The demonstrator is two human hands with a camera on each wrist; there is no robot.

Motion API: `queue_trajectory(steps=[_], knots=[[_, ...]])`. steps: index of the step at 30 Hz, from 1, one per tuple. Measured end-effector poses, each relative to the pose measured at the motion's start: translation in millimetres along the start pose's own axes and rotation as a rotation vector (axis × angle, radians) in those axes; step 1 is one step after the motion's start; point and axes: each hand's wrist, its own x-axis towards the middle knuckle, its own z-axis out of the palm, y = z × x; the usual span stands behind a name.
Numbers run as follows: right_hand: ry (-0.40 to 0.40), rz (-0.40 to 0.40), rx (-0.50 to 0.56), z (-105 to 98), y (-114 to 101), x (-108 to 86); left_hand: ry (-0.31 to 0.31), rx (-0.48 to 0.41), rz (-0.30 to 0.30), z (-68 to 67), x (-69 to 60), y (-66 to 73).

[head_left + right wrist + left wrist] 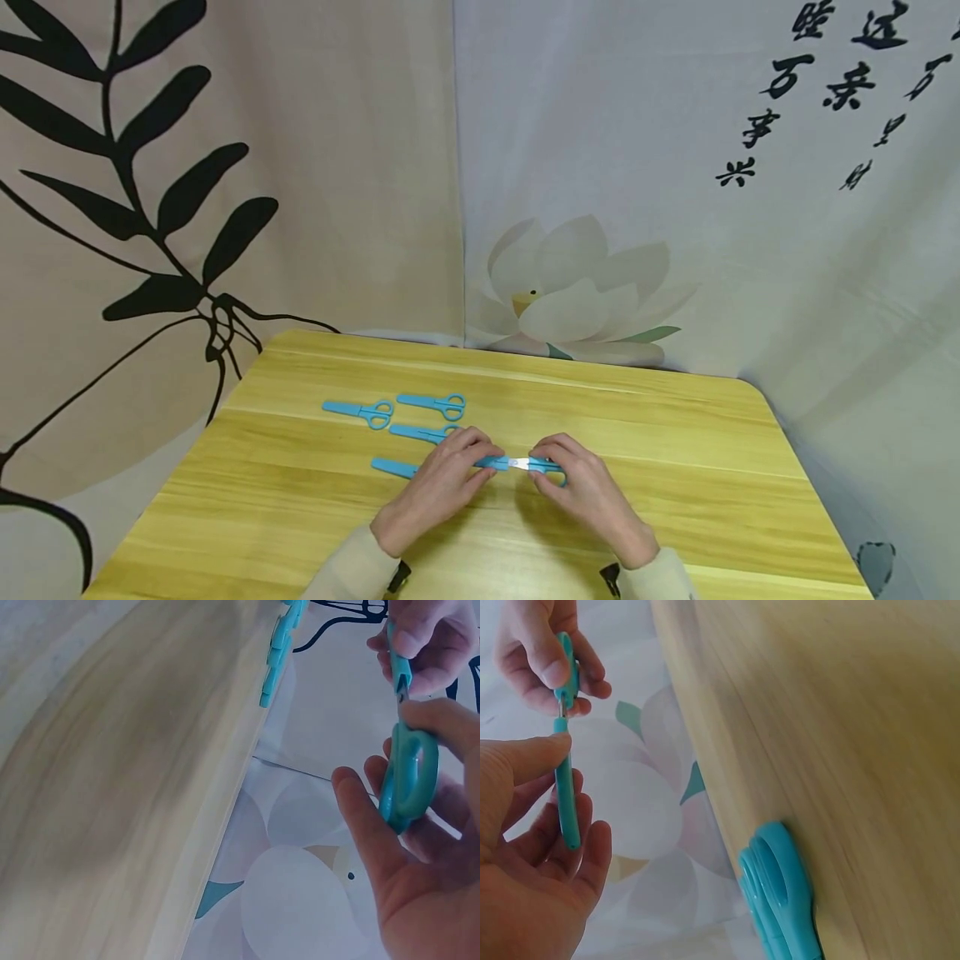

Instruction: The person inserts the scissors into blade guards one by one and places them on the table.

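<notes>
Both hands hold a pair of small blue scissors above the table. My left hand pinches the blue blade cover between thumb and fingers. My right hand grips the scissors by their handle end, the loops partly hidden by its fingers in the head view. A short stretch of bare metal blade shows between the cover and the handles, so the cover sits only partly over the blades. Left of the hands lie several more blue scissors with covered blades; the left hand partly hides the nearer ones.
The wooden table has a light yellow grain and rounded far corners. Behind it hangs a pale curtain printed with a dark plant, a lotus and black characters.
</notes>
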Motion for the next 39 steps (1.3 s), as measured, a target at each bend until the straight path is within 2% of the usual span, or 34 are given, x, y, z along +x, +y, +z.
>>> queue_trajectory(steps=[15, 24, 32, 39], knots=[[-0.007, -0.024, 0.006, 3.4, -4.5, 0.7, 0.005, -0.023, -0.006, -0.4, 0.6, 2.3], [-0.009, -0.028, 0.006, 4.9, -5.8, 1.8, 0.008, -0.023, 0.015, -0.7, -0.5, 0.5], [-0.018, -0.031, 0.014, 5.7, -6.6, 2.2, -0.012, -0.079, 0.006, 0.4, -2.5, -1.5], [-0.029, -0.021, 0.014, 7.6, -7.4, 1.4, -0.005, -0.087, 0.04, 0.0, -4.9, -3.6]])
